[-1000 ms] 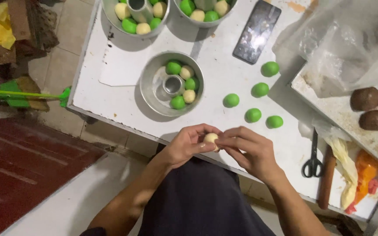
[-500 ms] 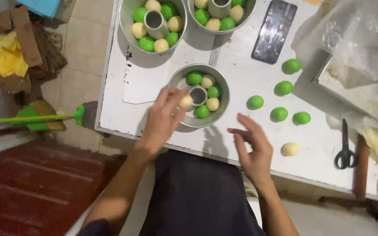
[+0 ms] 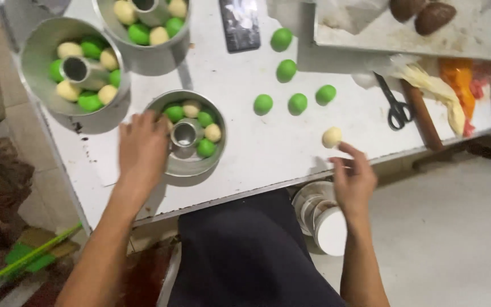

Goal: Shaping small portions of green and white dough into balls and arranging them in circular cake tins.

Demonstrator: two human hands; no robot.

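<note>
My left hand (image 3: 141, 150) rests on the left rim of a round metal ring mould (image 3: 212, 165) that holds green and cream dough balls around its centre tube. My right hand (image 3: 352, 177) hovers at the table's near edge, fingers apart, just below a cream dough ball (image 3: 331, 137) lying on the white table (image 3: 268, 148); it holds nothing. Several green dough balls (image 3: 297, 103) lie loose on the table beyond it.
Two more metal moulds (image 3: 41, 51) (image 3: 160, 54) with green and cream balls stand at the far left. A dark phone (image 3: 240, 24), black scissors (image 3: 396, 107), a wooden rolling pin (image 3: 421, 116) and a tray (image 3: 370, 37) with brown lumps lie to the right. Stacked white lids (image 3: 328, 224) sit below the table edge.
A second ago both hands held a cream ball together near my lap. The left hand has gone to the mould's rim; the cream ball lies on the table near my right hand.
</note>
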